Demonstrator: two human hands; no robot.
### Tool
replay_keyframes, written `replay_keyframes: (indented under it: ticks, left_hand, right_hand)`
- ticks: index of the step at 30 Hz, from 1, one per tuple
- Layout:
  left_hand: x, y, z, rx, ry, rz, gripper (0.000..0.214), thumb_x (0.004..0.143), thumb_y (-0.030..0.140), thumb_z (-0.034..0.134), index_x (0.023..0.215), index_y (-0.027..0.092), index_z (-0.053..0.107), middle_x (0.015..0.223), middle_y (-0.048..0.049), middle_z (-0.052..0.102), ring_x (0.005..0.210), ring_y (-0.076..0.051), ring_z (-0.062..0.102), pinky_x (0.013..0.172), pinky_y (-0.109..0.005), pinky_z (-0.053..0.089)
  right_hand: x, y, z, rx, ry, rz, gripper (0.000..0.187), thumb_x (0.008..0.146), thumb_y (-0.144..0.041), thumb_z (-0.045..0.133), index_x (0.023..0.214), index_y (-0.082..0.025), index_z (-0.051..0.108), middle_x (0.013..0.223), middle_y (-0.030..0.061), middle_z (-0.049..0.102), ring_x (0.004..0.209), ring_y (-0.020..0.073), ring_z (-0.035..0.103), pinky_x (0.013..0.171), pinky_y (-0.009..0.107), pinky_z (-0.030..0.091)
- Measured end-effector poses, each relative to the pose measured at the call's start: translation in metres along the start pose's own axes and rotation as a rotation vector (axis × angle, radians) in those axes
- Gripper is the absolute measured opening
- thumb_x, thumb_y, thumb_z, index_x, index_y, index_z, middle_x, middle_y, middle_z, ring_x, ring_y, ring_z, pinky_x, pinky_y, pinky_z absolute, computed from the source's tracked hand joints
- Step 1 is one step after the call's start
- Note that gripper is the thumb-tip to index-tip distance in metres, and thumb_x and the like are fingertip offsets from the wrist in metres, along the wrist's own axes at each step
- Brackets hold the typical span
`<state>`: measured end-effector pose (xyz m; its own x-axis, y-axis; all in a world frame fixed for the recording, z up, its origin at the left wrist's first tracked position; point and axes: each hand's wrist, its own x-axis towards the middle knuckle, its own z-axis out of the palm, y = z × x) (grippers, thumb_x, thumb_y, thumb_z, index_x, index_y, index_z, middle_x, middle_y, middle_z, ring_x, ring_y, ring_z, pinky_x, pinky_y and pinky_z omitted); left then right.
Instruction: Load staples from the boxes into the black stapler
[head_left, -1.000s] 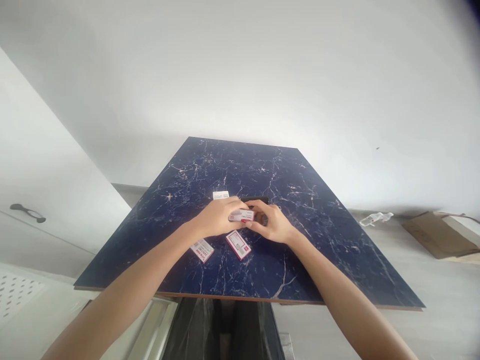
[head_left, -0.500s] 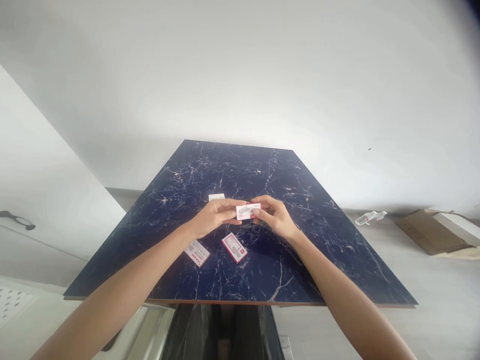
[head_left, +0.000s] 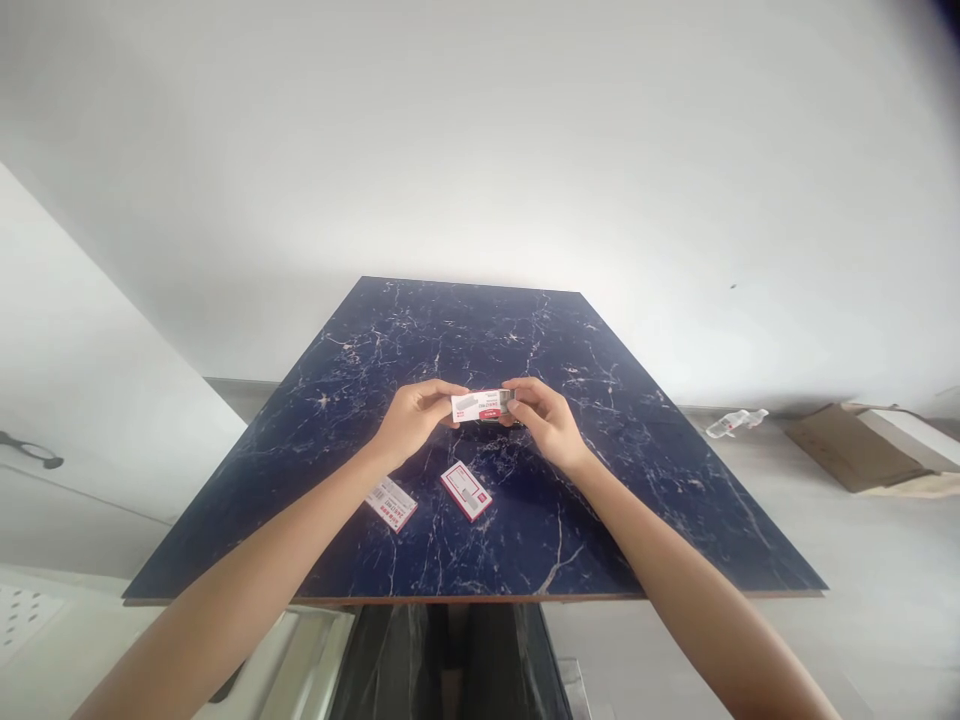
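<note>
Above the dark blue table [head_left: 510, 330], both hands hold a small white and red staple box [head_left: 475, 405], printed with a grey staple strip. My left hand [head_left: 415, 418] pinches its left end between thumb and fingers. At the opposite end, my right hand [head_left: 550, 420] is closed, its thumb on the near side. Something grey and metallic, perhaps staples, shows at that end by the right fingertips. Two similar boxes lie on the table nearer me: a red-edged box [head_left: 466, 490] below the hands and a white box with red print [head_left: 391, 503], partly covered by my left forearm.
A white wall [head_left: 480, 150] rises behind the table. On the floor to the right are a crumpled clear plastic piece [head_left: 736, 423] and an open cardboard box [head_left: 862, 445]. At the left stands a white door [head_left: 90, 370] with a dark handle [head_left: 34, 450].
The held box has shifted slightly left and up and turned to show more of its printed face. Grey now shows at its right end. The white box behind my left hand is hidden.
</note>
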<state>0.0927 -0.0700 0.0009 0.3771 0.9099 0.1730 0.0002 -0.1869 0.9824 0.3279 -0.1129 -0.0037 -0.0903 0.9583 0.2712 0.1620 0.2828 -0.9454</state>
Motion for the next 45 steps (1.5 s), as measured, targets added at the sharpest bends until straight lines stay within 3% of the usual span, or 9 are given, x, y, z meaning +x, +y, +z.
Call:
replay_keyframes:
  ticks: [7,13,17,20,25,32,37,42,45]
  left_hand:
    - [-0.001,0.007,0.002,-0.187,0.104,-0.044,0.021,0.084,0.033,0.07,0.102,0.02,0.071,0.107,-0.0086,0.075,0.095,-0.023,0.07,0.065,-0.028,0.057]
    - [-0.002,0.009,0.004,-0.186,0.188,0.068,0.015,0.084,0.03,0.069,0.092,0.018,0.067,0.101,-0.0071,0.074,0.078,-0.018,0.07,0.059,-0.026,0.055]
    - [-0.005,0.009,0.008,-0.095,0.214,0.167,0.011,0.085,0.026,0.068,0.092,0.018,0.067,0.096,-0.0064,0.075,0.071,-0.017,0.069,0.06,-0.028,0.057]
    - [-0.008,0.008,0.011,-0.046,0.226,0.2,0.01,0.087,0.027,0.065,0.092,0.018,0.067,0.098,-0.0071,0.075,0.071,-0.017,0.069,0.06,-0.029,0.057]
    - [-0.01,0.006,0.011,0.04,0.269,0.236,0.012,0.089,0.027,0.062,0.093,0.019,0.069,0.103,-0.0084,0.075,0.088,-0.022,0.072,0.066,-0.03,0.058]
    - [-0.007,0.005,0.007,0.085,0.214,0.275,0.011,0.09,0.024,0.061,0.088,0.019,0.07,0.103,-0.0074,0.075,0.095,-0.022,0.07,0.078,-0.033,0.056]
    - [-0.001,-0.003,0.002,0.034,0.211,0.217,0.006,0.083,0.021,0.066,0.084,0.018,0.071,0.103,-0.0078,0.074,0.094,-0.023,0.07,0.076,-0.033,0.055]
    - [0.003,-0.007,0.002,-0.085,0.24,0.098,0.004,0.078,0.022,0.072,0.079,0.018,0.07,0.101,-0.0069,0.074,0.092,-0.022,0.069,0.077,-0.033,0.054]
    - [0.003,-0.006,0.004,-0.187,0.268,0.004,0.009,0.075,0.023,0.075,0.078,0.018,0.069,0.102,-0.0065,0.075,0.095,-0.022,0.069,0.078,-0.032,0.055]
  right_hand:
    - [0.002,0.002,-0.004,-0.103,0.028,-0.018,0.017,0.09,-0.034,0.06,0.101,-0.021,0.06,0.09,0.0042,0.073,0.072,0.0182,0.07,0.069,0.034,0.059]
    - [-0.005,-0.005,0.002,-0.44,-0.008,-0.372,0.019,0.091,-0.035,0.064,0.105,-0.022,0.067,0.133,0.0126,0.059,0.09,0.0197,0.067,0.076,0.035,0.059]
    - [-0.006,-0.004,0.002,-0.529,-0.071,-0.437,0.019,0.093,-0.036,0.064,0.104,-0.023,0.072,0.13,0.0123,0.059,0.096,0.0217,0.066,0.079,0.037,0.058]
    - [-0.005,-0.003,0.0,-0.546,-0.132,-0.438,0.02,0.094,-0.036,0.063,0.104,-0.023,0.074,0.128,0.0117,0.061,0.091,0.02,0.067,0.081,0.038,0.057]
    - [-0.005,-0.009,0.002,-0.477,-0.236,-0.381,0.025,0.093,-0.037,0.064,0.113,-0.024,0.073,0.127,0.0102,0.063,0.095,0.0209,0.066,0.079,0.035,0.057]
    - [-0.006,-0.019,0.002,-0.274,-0.244,-0.163,0.013,0.09,-0.032,0.067,0.086,-0.021,0.07,0.121,0.0078,0.065,0.093,0.0187,0.066,0.081,0.033,0.056]
    - [-0.005,-0.017,0.001,-0.137,-0.139,-0.079,0.021,0.093,-0.039,0.062,0.085,-0.02,0.063,0.12,0.0086,0.067,0.103,0.0214,0.064,0.086,0.035,0.054]
    - [-0.003,-0.011,0.002,-0.043,0.104,-0.029,0.026,0.095,-0.046,0.059,0.09,-0.021,0.06,0.12,0.0091,0.07,0.098,0.0207,0.067,0.085,0.037,0.055]
    - [0.001,-0.01,-0.003,0.148,0.246,-0.027,0.023,0.092,-0.044,0.065,0.089,-0.022,0.059,0.11,0.0068,0.072,0.098,0.0191,0.067,0.084,0.033,0.056]
